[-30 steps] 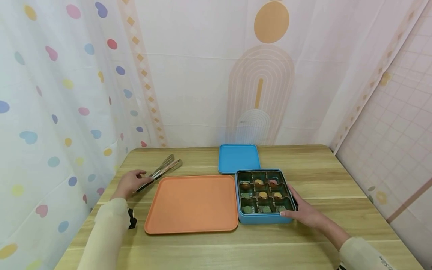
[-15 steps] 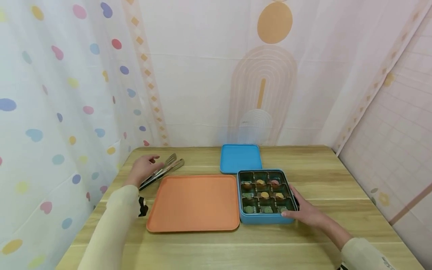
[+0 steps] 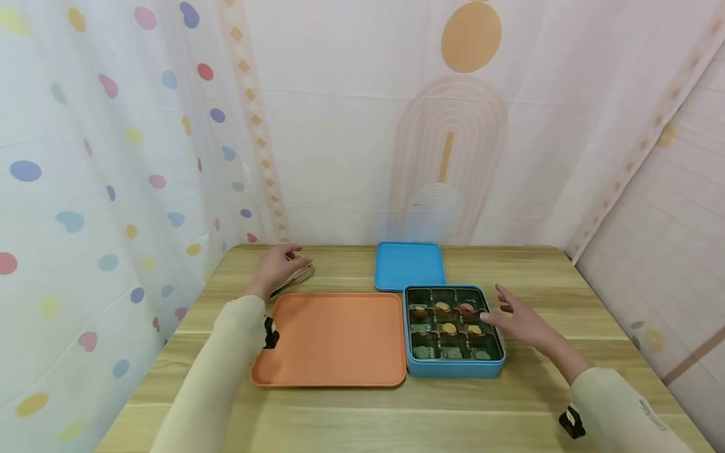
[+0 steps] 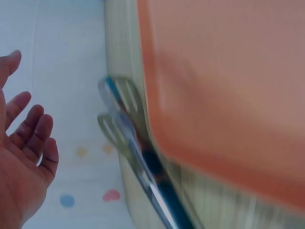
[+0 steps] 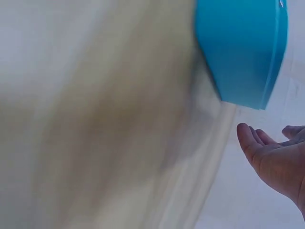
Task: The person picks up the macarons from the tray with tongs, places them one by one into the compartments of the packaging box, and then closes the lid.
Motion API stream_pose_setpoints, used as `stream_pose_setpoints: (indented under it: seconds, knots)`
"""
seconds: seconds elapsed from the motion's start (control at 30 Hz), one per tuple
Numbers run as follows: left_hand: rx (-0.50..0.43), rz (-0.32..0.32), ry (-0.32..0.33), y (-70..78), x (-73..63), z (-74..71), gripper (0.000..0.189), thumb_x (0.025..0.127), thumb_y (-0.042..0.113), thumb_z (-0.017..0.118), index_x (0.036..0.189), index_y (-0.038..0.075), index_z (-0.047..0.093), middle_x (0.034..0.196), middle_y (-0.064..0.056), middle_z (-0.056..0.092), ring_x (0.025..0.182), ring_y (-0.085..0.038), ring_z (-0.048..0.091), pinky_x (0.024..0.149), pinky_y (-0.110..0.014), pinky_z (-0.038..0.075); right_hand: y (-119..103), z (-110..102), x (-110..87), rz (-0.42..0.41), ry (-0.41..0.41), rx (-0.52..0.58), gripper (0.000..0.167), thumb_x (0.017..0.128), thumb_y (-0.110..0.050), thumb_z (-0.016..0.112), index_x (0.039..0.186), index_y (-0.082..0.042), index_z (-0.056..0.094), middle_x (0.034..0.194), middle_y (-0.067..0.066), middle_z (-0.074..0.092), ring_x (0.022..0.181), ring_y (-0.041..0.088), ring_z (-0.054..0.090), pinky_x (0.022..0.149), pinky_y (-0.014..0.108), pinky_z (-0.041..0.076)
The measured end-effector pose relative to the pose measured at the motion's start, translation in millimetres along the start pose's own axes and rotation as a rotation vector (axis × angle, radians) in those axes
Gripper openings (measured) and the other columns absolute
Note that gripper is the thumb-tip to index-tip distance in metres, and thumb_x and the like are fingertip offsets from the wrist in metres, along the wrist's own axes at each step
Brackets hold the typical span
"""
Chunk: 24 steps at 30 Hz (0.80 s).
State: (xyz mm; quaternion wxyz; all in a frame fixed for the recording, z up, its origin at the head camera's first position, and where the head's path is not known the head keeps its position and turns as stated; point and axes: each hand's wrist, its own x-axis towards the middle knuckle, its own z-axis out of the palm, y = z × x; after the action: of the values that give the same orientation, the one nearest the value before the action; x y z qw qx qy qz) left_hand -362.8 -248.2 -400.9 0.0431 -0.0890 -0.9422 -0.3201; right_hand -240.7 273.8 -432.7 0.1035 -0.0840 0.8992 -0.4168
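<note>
My left hand (image 3: 277, 269) hovers above metal tongs (image 3: 302, 275) with dark grips and slotted ends, holding nothing. In the left wrist view its fingers (image 4: 35, 126) are loosely bent, apart from the tongs (image 4: 143, 157), which lie along the orange tray's edge. To the right of the tray, a blue square box (image 3: 453, 370) has a dark insert of several compartments, with small yellow, green and pink pieces inside. Just off the box's right side, my right hand (image 3: 521, 322) is raised with fingers spread. A gap separates that hand from the blue wall (image 5: 238, 57) in the right wrist view.
The orange rectangular tray (image 3: 340, 340) lies flat in the middle of the wooden table (image 3: 351, 418), close against the box. Behind the box is a flat blue square lid-like piece (image 3: 409, 267). A patterned curtain (image 3: 340, 126) hangs behind the table.
My left hand has moved forward and right, from the tongs' grips toward their slotted ends. My right hand has let go of the box's side and lifted away. The view has shifted slightly left.
</note>
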Motion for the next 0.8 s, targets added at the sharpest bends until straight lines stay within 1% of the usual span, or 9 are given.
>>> stream_pose_setpoints:
  seconds: [0.1,0.17,0.27,0.43,0.53,0.67,0.8]
  knots:
    - [-0.045,0.009,-0.021,14.7,5.0,16.1,0.057,0.096,0.040,0.066,0.139,0.003,0.056,0.124,-0.020,0.060,0.109,-0.033,0.056,0.090,-0.050,0.046,-6.3,-5.8,12.0,0.013,-0.001,0.019,0.094,0.099,-0.044,0.059,0.158,0.000,-0.001,0.155,0.037,0.012,0.138,0.056,0.022,0.104,0.066,0.031]
    - [-0.082,0.000,-0.046,26.2,6.9,26.4,0.057,0.096,0.038,0.066,0.140,0.003,0.055,0.126,-0.020,0.058,0.111,-0.033,0.055,0.090,-0.050,0.046,-9.8,-8.6,19.3,0.013,0.005,0.021,0.094,0.099,-0.044,0.058,0.158,-0.001,-0.001,0.156,0.037,0.012,0.138,0.056,0.022,0.104,0.066,0.030]
    - [-0.138,-0.019,-0.074,42.1,9.4,42.6,0.059,0.096,0.038,0.066,0.142,0.005,0.053,0.128,-0.020,0.056,0.113,-0.033,0.054,0.089,-0.050,0.046,-14.4,-11.3,28.5,0.003,0.032,-0.007,0.094,0.099,-0.046,0.058,0.158,0.001,0.001,0.155,0.037,0.014,0.137,0.056,0.025,0.103,0.065,0.032]
    - [-0.199,-0.045,-0.101,65.1,11.8,68.0,0.061,0.095,0.039,0.067,0.144,0.006,0.050,0.130,-0.021,0.054,0.111,-0.034,0.054,0.089,-0.050,0.046,-22.7,-13.6,39.6,0.013,0.060,-0.016,0.092,0.100,-0.046,0.057,0.158,0.001,0.003,0.156,0.035,0.015,0.138,0.054,0.025,0.105,0.064,0.031]
    - [-0.204,-0.061,-0.110,76.2,14.0,83.3,0.062,0.094,0.040,0.067,0.144,0.008,0.051,0.129,-0.019,0.055,0.109,-0.032,0.055,0.090,-0.049,0.047,-24.9,-14.6,43.9,0.034,0.070,-0.015,0.091,0.100,-0.047,0.055,0.158,0.001,0.003,0.158,0.032,0.013,0.140,0.052,0.024,0.106,0.063,0.030]
    - [-0.219,-0.060,-0.114,88.8,16.9,103.0,0.061,0.095,0.040,0.067,0.144,0.008,0.051,0.124,-0.015,0.057,0.104,-0.029,0.055,0.088,-0.046,0.047,-25.5,-15.3,47.6,0.059,0.085,-0.002,0.091,0.100,-0.048,0.055,0.158,0.000,0.004,0.160,0.029,0.011,0.142,0.050,0.021,0.107,0.063,0.028]
    - [-0.276,-0.065,-0.131,98.7,14.9,118.3,0.062,0.095,0.039,0.068,0.145,0.007,0.050,0.120,-0.013,0.058,0.100,-0.027,0.054,0.084,-0.043,0.048,-28.7,-13.6,49.8,0.067,0.087,0.015,0.090,0.100,-0.046,0.056,0.158,-0.001,0.004,0.160,0.028,0.010,0.143,0.049,0.020,0.108,0.063,0.026]
